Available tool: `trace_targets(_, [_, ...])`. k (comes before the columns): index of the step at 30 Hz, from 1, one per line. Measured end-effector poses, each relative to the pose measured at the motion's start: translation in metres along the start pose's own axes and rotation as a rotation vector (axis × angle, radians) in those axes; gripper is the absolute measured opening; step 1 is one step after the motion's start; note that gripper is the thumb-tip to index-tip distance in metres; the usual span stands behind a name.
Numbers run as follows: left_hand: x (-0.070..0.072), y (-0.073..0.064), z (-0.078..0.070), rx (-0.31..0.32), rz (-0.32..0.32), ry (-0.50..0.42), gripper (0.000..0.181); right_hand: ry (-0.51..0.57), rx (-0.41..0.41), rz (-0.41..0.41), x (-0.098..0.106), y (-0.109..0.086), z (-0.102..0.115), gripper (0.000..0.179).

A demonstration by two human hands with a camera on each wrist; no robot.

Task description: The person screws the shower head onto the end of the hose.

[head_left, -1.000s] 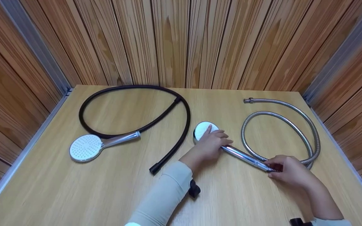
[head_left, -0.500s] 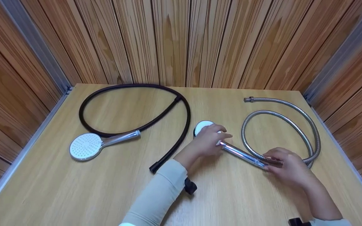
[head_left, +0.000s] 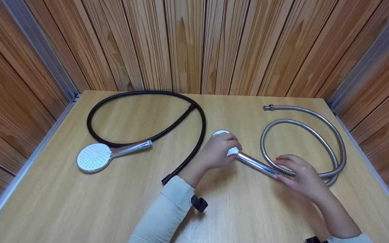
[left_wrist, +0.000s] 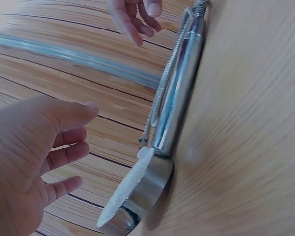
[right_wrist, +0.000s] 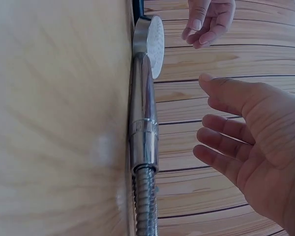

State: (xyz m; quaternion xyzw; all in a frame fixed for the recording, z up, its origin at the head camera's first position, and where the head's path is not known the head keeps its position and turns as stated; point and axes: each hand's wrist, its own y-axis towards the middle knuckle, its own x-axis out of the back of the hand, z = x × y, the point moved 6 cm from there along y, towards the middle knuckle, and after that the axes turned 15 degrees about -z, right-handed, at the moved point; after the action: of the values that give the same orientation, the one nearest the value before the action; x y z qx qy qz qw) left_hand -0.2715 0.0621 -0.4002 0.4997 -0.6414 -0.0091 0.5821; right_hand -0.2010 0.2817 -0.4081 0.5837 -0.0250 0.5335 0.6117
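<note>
A chrome shower head (head_left: 256, 164) with a white spray face lies on the table, its face partly hidden behind my left hand (head_left: 217, 152) in the head view. The left wrist view shows that hand (left_wrist: 27, 157) apart from the shower head (left_wrist: 182, 88), fingers spread and loosely bent. Over the handle's lower end hovers my right hand (head_left: 301, 175); its fingers in the right wrist view are relaxed and hold nothing. A silver metal hose (right_wrist: 146, 199) meets the end of the handle (right_wrist: 144, 147) there. The rest of this hose (head_left: 339, 145) lies coiled at the right.
A second shower head (head_left: 95, 157), round and white-faced, lies at the left. Behind it loops a black hose (head_left: 201, 118), one end reaching toward my left sleeve (head_left: 167, 211). Wood-panelled walls (head_left: 187, 44) enclose the table (head_left: 79, 209) at the back and sides.
My left hand has lifted off the shower head and shifted slightly left. My right hand has let go of the hose joint, its fingers now opened, and moved a little left.
</note>
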Motion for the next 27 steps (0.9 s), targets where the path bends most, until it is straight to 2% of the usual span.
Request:
trace_targets(6, [0.017,-0.005,-0.001,-0.024,-0.058,-0.011,0.015,-0.009,0.016,-0.015,0.002,0.004,0.007,0.04])
trace_targets(12, [0.036,-0.013,0.002,-0.001,-0.097,-0.032,0.017,-0.002,0.057,-0.021,0.003,0.009,0.015,0.039])
trace_targets(21, [0.06,-0.026,0.003,-0.016,-0.13,-0.012,0.017,0.031,0.078,0.026,0.003,0.021,0.027,0.037])
trace_targets(27, [0.075,-0.035,0.007,-0.05,-0.177,-0.007,0.016,0.047,0.13,0.026,0.004,0.026,0.033,0.038])
